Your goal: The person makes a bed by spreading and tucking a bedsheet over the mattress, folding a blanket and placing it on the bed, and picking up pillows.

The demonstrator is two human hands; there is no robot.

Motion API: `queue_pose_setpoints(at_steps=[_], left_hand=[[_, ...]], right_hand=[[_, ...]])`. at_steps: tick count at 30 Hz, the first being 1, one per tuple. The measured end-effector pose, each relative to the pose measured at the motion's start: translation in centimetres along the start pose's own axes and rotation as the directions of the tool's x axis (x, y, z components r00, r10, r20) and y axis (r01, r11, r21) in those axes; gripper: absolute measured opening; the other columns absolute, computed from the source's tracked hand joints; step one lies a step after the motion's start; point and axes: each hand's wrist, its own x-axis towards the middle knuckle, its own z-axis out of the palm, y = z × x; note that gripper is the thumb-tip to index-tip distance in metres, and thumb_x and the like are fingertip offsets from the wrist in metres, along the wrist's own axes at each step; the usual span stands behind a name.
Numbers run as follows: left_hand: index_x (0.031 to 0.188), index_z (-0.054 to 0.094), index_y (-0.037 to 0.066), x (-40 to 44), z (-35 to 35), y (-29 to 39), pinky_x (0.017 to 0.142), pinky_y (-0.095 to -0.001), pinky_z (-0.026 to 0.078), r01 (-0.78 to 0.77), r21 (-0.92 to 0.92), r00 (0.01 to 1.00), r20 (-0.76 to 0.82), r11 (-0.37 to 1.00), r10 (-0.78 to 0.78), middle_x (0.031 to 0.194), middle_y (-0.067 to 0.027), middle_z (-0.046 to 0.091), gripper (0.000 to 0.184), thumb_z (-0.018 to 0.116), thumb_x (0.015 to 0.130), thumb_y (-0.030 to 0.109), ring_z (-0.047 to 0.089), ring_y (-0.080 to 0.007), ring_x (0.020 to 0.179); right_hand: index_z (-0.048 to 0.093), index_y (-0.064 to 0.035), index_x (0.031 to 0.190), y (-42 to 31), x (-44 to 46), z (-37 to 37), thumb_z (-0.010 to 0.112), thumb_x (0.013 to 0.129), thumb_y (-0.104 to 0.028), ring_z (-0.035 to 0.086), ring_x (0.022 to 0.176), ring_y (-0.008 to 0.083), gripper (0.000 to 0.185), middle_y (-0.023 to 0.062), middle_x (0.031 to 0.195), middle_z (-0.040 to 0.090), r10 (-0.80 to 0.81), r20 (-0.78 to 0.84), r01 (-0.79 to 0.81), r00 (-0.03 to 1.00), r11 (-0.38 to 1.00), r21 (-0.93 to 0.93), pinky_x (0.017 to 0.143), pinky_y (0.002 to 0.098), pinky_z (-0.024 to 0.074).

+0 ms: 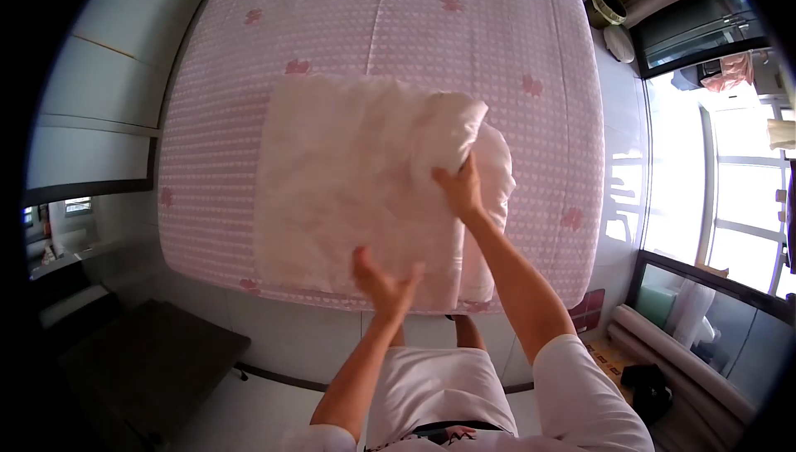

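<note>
A pale pink quilt (348, 170) lies folded into a thick, roughly square pad near the front of the bed. Its right side shows stacked, rounded layers, and the upper right corner puffs up. At that right edge my right hand (461, 191) grips a fold of the quilt, thumb on top and the other fingers partly hidden by the fabric. My left hand (385, 288) is over the quilt's near part, fingers and thumb spread and slightly blurred, holding nothing. Whether it touches the fabric I cannot tell.
The bed (543, 145) wears a pink sheet with hearts and flower prints. A dark low table (153, 369) stands at the lower left. White cabinets (108, 79) line the left, a glass door (676, 162) the right. Long rolls (672, 357) lie at the lower right.
</note>
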Motion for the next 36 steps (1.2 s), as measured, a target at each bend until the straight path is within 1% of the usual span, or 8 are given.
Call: queue_pose_setpoints(at_steps=[7,10,14,16,22,28,32,36], left_hand=[[0.125,0.033,-0.006,10.1,7.4,6.7,0.089,-0.0429,0.038,0.083,-0.398,0.996,-0.002,0.914,-0.092,0.117,-0.0245,0.046,0.064,0.063,0.069,0.006,0.045,-0.0376,0.109],[0.12,0.041,-0.004,10.8,5.6,5.2,0.086,-0.0367,0.04,0.165,-0.461,0.982,0.158,0.872,-0.103,0.109,-0.0197,0.052,0.051,0.06,0.073,0.002,0.052,-0.0328,0.1],[0.116,0.046,-0.004,10.2,3.0,1.5,0.081,-0.0319,0.042,0.359,-0.589,0.932,0.263,0.724,-0.248,0.104,-0.014,0.055,0.045,0.063,0.075,0.008,0.054,-0.0238,0.092],[0.112,0.049,-0.004,10.0,1.1,1.1,0.077,-0.0263,0.042,0.49,-0.699,0.868,0.337,0.521,-0.363,0.101,-0.0086,0.055,0.041,0.065,0.078,0.013,0.052,-0.015,0.087],[0.111,0.049,-0.004,10.4,-2.9,2.2,0.076,-0.0227,0.042,0.515,-0.654,0.857,0.39,0.554,-0.336,0.101,-0.0067,0.054,0.037,0.063,0.08,0.012,0.051,-0.0103,0.087],[0.115,0.045,-0.003,10.0,-4.1,3.6,0.08,-0.024,0.042,0.44,-0.714,0.897,0.32,0.544,-0.305,0.106,-0.0071,0.052,0.042,0.063,0.079,0.01,0.051,-0.0121,0.091],[0.117,0.044,-0.003,9.0,-5.5,4.9,0.08,-0.0247,0.042,0.418,-0.729,0.904,0.278,0.541,-0.325,0.109,-0.0075,0.051,0.044,0.063,0.079,0.009,0.051,-0.013,0.094],[0.116,0.045,-0.003,8.1,-4.1,5.5,0.082,-0.026,0.042,0.398,-0.694,0.912,0.23,0.6,-0.339,0.108,-0.0093,0.052,0.043,0.063,0.079,0.011,0.051,-0.0146,0.096]], right_hand=[[0.051,-0.0048,0.113,-3.8,-0.1,-3.2,0.06,0.077,-0.011,0.058,0.082,0.0204,0.037,0.0096,0.092,0.06,0.043,0.397,0.052,0.917,0.973,-0.226,0.074,0.0303,0.0443],[0.055,-0.0028,0.096,2.5,5.5,-7.5,0.058,0.081,-0.016,0.055,0.077,0.0173,0.02,0.0072,0.08,0.057,-0.239,-0.297,0.135,0.925,0.934,-0.332,0.07,0.0303,0.0442],[0.056,-0.0085,0.104,13.2,9.2,-13.5,0.045,0.085,-0.052,0.055,0.094,0.0207,0.049,0.0076,0.107,0.055,0.809,0.023,-0.803,0.587,0.579,0.14,0.072,0.0406,0.0498],[0.05,-0.0122,0.119,13.3,8.4,-12.6,0.041,0.085,-0.058,0.052,0.104,0.0235,0.058,0.0082,0.119,0.051,0.832,0.134,-0.841,0.538,0.521,0.147,0.082,0.0445,0.0478],[0.048,-0.0114,0.123,7.2,7.3,-10.3,0.055,0.08,-0.053,0.051,0.107,0.0226,0.06,0.01,0.12,0.051,0.527,0.34,-0.622,0.779,0.577,0.53,0.087,0.0399,0.0455],[0.05,-0.0042,0.111,-1.5,4.7,-8.1,0.067,0.072,-0.013,0.059,0.085,0.0212,0.044,0.0123,0.096,0.06,0.033,0.092,-0.03,0.995,0.999,-0.035,0.071,0.034,0.048],[0.049,0.0002,0.103,-7.8,1.0,-7.6,0.068,0.054,-0.001,0.057,0.072,0.0318,0.052,0.0156,0.084,0.058,-0.809,0.269,0.85,0.522,0.471,-0.235,0.063,0.0371,0.0467],[0.049,-0.0059,0.106,-4.9,3.3,-8.7,0.066,0.062,-0.008,0.055,0.077,0.0352,0.047,0.0156,0.084,0.056,-0.467,0.187,0.494,0.864,0.716,-0.494,0.062,0.0386,0.0469]])
